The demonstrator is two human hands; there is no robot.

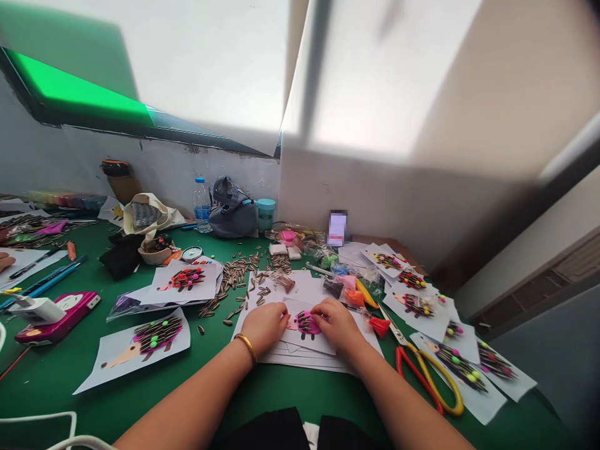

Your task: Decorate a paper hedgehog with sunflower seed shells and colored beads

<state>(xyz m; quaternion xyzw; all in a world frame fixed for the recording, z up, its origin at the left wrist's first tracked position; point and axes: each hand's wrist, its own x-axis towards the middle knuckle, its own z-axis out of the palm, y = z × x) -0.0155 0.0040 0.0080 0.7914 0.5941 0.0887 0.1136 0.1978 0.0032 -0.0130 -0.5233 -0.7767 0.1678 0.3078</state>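
In front of me lies a small white paper card with a pink hedgehog picture (305,322), its back set with several striped sunflower seeds. My left hand (263,327), a gold bangle on its wrist, has curled fingers pressed together at the card's left edge, by the hedgehog's head. The fingers of my right hand (335,325) are pinched together over the right side of the hedgehog; what is between them is too small to tell. Beneath the card rests a stack of white paper (300,358). Loose sunflower seeds (237,273) are scattered just beyond my left hand.
Red-and-yellow-handled scissors (434,381) lie at right, beside several finished-looking hedgehog cards (417,306). More cards (154,337) lie left. A purple power strip (70,312), water bottle (201,206), grey bag (232,215) and phone (337,227) surround the work. Another person's hand (6,260) shows far left.
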